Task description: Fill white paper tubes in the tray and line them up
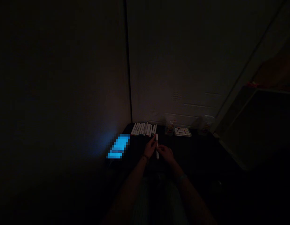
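Between my two hands is one white marker pen [157, 154], held roughly upright in the picture. The fingers of my left hand [150, 148] are closed around its upper part. My right hand [166, 152] pinches it lower down, from the right side. Beyond my left hand a row of several white marker pens [144, 129] lies side by side on the dark table. The light is very dim, so fine finger detail and the pen's markings are hard to make out.
A glowing, pixelated screen [119, 147] lies at the table's left. At the back stand a clear container [169, 127] and another clear container [206, 125], with a stack of white items [182, 132] between them. A pale wall [173, 78] rises behind the dark table [194, 150].
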Available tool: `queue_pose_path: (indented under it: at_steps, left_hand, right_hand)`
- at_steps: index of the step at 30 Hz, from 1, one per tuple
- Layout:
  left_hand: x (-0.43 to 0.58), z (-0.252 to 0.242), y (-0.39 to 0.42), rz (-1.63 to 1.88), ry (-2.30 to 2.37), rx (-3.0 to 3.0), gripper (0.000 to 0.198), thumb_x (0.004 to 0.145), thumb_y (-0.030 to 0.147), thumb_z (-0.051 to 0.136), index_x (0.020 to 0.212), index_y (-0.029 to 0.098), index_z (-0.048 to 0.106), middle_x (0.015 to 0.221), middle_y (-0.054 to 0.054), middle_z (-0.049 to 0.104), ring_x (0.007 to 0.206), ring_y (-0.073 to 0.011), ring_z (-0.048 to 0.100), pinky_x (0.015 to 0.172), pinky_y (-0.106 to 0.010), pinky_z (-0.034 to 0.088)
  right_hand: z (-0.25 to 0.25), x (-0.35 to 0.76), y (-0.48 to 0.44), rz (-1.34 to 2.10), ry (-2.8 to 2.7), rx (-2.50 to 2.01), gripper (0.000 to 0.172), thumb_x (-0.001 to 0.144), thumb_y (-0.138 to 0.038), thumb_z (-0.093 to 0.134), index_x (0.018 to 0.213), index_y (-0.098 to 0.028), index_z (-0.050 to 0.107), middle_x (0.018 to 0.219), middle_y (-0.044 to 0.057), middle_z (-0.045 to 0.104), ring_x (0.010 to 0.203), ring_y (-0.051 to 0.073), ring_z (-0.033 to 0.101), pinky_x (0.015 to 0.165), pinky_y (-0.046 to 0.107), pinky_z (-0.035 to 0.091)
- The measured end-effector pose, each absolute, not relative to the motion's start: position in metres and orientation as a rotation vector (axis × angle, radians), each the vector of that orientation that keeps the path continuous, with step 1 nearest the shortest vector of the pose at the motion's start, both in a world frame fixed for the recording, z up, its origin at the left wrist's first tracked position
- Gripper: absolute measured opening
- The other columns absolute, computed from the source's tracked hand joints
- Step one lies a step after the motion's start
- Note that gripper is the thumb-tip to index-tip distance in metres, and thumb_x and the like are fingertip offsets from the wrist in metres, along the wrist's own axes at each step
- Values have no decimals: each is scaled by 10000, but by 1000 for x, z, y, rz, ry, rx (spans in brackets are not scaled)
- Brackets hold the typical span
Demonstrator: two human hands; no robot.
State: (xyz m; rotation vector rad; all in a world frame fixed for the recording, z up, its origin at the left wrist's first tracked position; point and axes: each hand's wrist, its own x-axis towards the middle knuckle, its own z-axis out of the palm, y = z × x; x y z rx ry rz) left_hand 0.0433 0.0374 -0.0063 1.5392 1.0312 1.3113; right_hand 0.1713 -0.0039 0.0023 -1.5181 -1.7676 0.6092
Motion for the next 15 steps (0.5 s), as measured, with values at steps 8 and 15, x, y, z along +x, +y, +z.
queue_pose_path:
  at_steps: [8, 15]
  left_hand:
    - [42, -9, 40, 1322, 1049, 1520, 564, 742, 399, 503, 1255, 190, 397, 653, 44, 501, 563, -57, 422, 559, -175, 361]
    - [42, -10, 41, 1353, 976, 1438, 561, 762, 388, 494, 1270, 182, 377, 756, -8, 586, 656, -90, 518, 617, -200, 416]
  right_hand:
    - [2, 171, -4, 578, -1830, -1501, 364, 800, -523, 371, 857, -290, 644, 799, -34, 661, 735, 147, 592, 663, 228, 382]
    - [0, 173, -3, 623, -1850, -1489, 320, 759, -482, 466, 998, -314, 597, 811, -55, 661, 784, 145, 597, 732, 256, 373]
